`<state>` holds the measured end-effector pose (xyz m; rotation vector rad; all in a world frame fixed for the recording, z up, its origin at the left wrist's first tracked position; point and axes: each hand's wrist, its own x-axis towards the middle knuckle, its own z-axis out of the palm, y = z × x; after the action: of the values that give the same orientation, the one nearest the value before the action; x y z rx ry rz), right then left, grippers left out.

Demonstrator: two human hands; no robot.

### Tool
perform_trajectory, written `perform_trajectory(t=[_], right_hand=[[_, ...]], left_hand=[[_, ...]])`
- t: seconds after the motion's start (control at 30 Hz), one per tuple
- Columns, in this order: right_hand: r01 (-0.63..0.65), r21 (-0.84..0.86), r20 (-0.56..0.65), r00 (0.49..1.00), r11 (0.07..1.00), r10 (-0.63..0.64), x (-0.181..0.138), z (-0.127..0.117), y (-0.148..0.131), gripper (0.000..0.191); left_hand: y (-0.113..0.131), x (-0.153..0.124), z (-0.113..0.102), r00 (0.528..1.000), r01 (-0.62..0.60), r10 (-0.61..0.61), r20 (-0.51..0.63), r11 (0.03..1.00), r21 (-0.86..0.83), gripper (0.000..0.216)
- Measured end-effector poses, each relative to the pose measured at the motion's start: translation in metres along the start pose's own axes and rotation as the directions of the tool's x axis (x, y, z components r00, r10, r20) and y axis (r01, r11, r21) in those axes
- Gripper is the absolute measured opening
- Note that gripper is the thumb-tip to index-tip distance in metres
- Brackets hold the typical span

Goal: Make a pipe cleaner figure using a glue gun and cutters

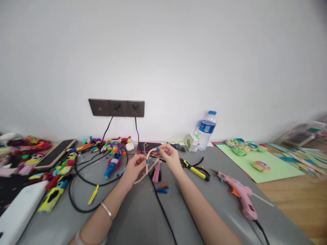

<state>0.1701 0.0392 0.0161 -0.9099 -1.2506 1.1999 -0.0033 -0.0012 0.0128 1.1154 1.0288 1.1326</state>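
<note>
A pale peach pipe cleaner (pixel 151 150), bent in a loop, stretches between my two hands above the grey table. My left hand (pixel 135 167) pinches it near the bend, thumb against fingertips. The other side of the loop is between the closed thumb and fingers of my right hand (pixel 170 156). One loose end hangs below my left fingers. Just behind and under the hands lies a small pink doll-like figure (pixel 156 170), partly hidden. Short orange and blue pipe cleaner pieces (pixel 162 188) rest on the table below my right hand.
A pink glue gun (pixel 239 194) and yellow-handled pliers (pixel 196 170) lie to the right. Behind stand a water bottle (pixel 207 129) and a small box (pixel 192 142). Black cables (pixel 74 190) loop across the left, near colourful figures (pixel 55 195) and a white device (pixel 24 211).
</note>
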Motion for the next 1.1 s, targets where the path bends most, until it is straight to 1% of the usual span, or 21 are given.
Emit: perform_trajectory(t=[0.07, 0.13, 0.27, 0.4, 0.57, 0.67, 0.77, 0.9, 1.1], right_hand=[[-0.001, -0.057, 0.021, 1.000, 0.998, 0.002, 0.001, 0.000, 0.004, 0.039], [-0.019, -0.095, 0.076, 0.997, 0.995, 0.026, 0.000, 0.001, 0.006, 0.034], [-0.084, -0.057, 0.223, 0.970, 0.995, 0.094, -0.006, 0.006, 0.003, 0.030], [-0.172, -0.023, 0.304, 0.937, 0.985, 0.171, -0.011, 0.009, -0.003, 0.032], [-0.256, 0.022, 0.389, 0.893, 0.966, 0.228, -0.014, 0.010, -0.004, 0.033], [-0.262, 0.008, 0.445, 0.865, 0.965, 0.232, -0.016, 0.013, -0.004, 0.033], [-0.248, -0.002, 0.470, 0.855, 0.969, 0.220, -0.017, 0.015, -0.004, 0.032], [-0.227, 0.018, 0.455, 0.869, 0.974, 0.194, -0.018, 0.015, -0.005, 0.030], [-0.217, 0.044, 0.450, 0.876, 0.975, 0.174, -0.018, 0.015, -0.004, 0.031]], left_hand=[[0.002, 0.001, -0.002, 0.997, -0.020, 0.018, -0.070, 1.000, -0.018, 0.029], [0.003, 0.002, -0.004, 0.992, -0.055, 0.048, -0.120, 0.997, -0.050, 0.029], [0.005, 0.004, -0.006, 0.981, -0.108, 0.081, -0.176, 0.983, -0.147, 0.032], [0.006, 0.003, -0.005, 0.983, -0.106, 0.080, -0.164, 0.981, -0.160, 0.034], [0.008, 0.000, 0.001, 0.986, -0.120, 0.103, -0.131, 0.984, -0.131, 0.033], [0.007, 0.000, 0.003, 0.989, -0.121, 0.108, -0.105, 0.985, -0.124, 0.032], [0.005, -0.001, 0.004, 0.993, -0.097, 0.085, -0.087, 0.986, -0.135, 0.034], [0.002, -0.001, 0.004, 0.995, -0.062, 0.052, -0.079, 0.991, -0.121, 0.036], [-0.005, 0.002, -0.002, 0.993, -0.099, 0.098, -0.067, 0.995, -0.006, 0.033]])
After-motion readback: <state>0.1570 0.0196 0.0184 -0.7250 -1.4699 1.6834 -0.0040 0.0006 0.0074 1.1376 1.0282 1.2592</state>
